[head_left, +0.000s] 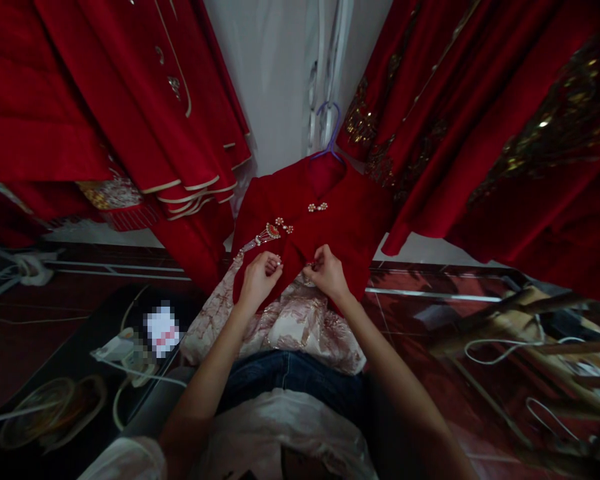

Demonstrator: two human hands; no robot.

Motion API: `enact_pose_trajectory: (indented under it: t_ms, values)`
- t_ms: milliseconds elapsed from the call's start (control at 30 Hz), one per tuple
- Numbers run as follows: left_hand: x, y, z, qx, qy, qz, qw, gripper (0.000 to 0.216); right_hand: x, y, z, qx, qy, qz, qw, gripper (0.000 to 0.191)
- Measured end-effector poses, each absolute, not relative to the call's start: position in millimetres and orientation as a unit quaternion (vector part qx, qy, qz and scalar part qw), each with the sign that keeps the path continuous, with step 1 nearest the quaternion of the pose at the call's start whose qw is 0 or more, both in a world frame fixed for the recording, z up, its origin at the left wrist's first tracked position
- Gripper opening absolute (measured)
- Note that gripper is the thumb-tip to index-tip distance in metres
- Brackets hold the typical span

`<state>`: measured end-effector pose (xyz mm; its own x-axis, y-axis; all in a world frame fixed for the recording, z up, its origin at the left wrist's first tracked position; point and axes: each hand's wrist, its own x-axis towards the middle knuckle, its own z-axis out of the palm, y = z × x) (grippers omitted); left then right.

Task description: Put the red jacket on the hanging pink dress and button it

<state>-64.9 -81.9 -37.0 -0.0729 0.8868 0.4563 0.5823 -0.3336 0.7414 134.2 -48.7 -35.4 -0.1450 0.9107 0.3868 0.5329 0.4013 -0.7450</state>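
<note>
A red jacket (345,233) hangs by a purple hanger (332,137), its lower part reaching towards my lap. Beaded flower-shaped fasteners (317,207) and a tasselled ornament (273,231) decorate its chest. My left hand (261,279) is closed, fingertips pinched at the left side of the front opening. Across the gap, my right hand (329,273) pinches the other front edge beside a small beaded piece. The exact bits between the fingertips are mostly hidden. Below the jacket, a cream and pink patterned cloth (300,327) lies over my lap.
Red garments (145,87) hang on the left, and sequinned red garments (460,133) on the right. Left of my lap, a dark surface (95,333) carries cables and a clear plastic container (37,413). A wooden frame (535,333) with white cords stands at right.
</note>
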Motion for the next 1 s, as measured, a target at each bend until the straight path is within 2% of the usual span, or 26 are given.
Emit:
enact_pose_trajectory:
  t_ms: [100, 167, 400, 533, 733, 1000]
  values:
    - [-67.5, -78.8, -41.3, 0.629, 0.552, 0.506, 0.209, 0.010, 135.7, -51.7, -16.8, -0.425, -0.716, 0.373, 0.410, 0.031]
    - [-68.2, -75.9, -43.7, 0.602, 0.553, 0.522, 0.244, 0.012, 129.5, -55.9, -7.5, -0.383, -0.713, 0.422, 0.407, 0.033]
    - [-69.9, -71.3, -45.6, 0.513, 0.536, 0.577, 0.340, 0.018, 86.4, -50.0, -19.0, -0.394, -0.755, 0.323, 0.412, 0.016]
    - [-71.7, -72.1, -47.6, 0.495, 0.519, 0.586, 0.377, 0.022, 83.9, -43.0, -29.2, -0.389, -0.753, 0.319, 0.423, 0.009]
    - [-71.2, -71.0, -52.2, 0.487, 0.515, 0.590, 0.385, 0.020, 92.8, -44.0, -28.7, -0.387, -0.742, 0.362, 0.410, 0.008]
    - [-72.3, -70.3, -55.9, 0.509, 0.507, 0.585, 0.376, 0.022, 88.5, -43.9, -28.6, -0.397, -0.744, 0.344, 0.412, 0.007]
